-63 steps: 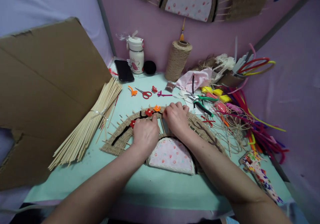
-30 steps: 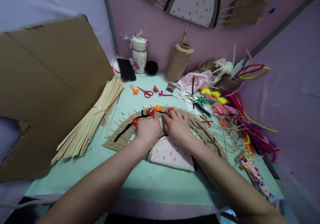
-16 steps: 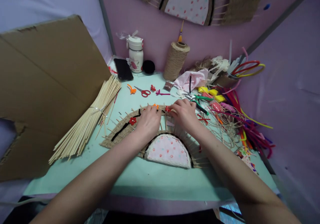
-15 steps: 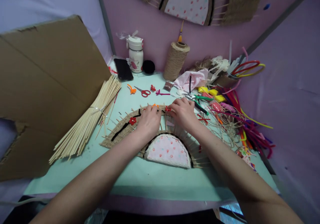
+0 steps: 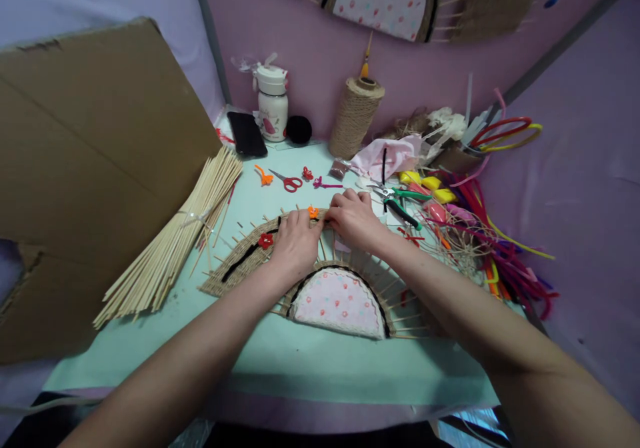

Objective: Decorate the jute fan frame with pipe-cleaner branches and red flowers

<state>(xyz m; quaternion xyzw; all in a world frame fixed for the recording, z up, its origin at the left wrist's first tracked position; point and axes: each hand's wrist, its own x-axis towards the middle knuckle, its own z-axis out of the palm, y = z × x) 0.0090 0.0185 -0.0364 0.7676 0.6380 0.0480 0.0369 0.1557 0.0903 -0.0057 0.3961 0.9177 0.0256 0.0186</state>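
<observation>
A fan-shaped weaving (image 5: 245,259) of twine on thin sticks lies on the table, with black strips and a half-round polka-dot cloth panel (image 5: 343,303). My left hand (image 5: 296,243) lies over its upper rim, fingers curled on the twine. Close by at the rim, my right hand (image 5: 354,220) is closed in a pinch; the red pipe-cleaner flower last seen at its fingertips is now hidden. An orange flower (image 5: 313,213) shows between the hands on the rim. Farther left on the weaving sits another red flower (image 5: 265,241).
Red-handled scissors (image 5: 291,183) and loose pipe-cleaner flowers lie behind the weaving. Green-handled pliers (image 5: 405,211) rest near my right hand. A stick bundle (image 5: 175,241) leans by cardboard (image 5: 100,181) at left. Twine (image 5: 356,118), a bottle (image 5: 273,105) and tangled pipe cleaners (image 5: 500,248) stand or lie around.
My right hand has shifted slightly left and closer to my left hand, covering the red flower. More of the orange flower shows. The whole view has shifted slightly.
</observation>
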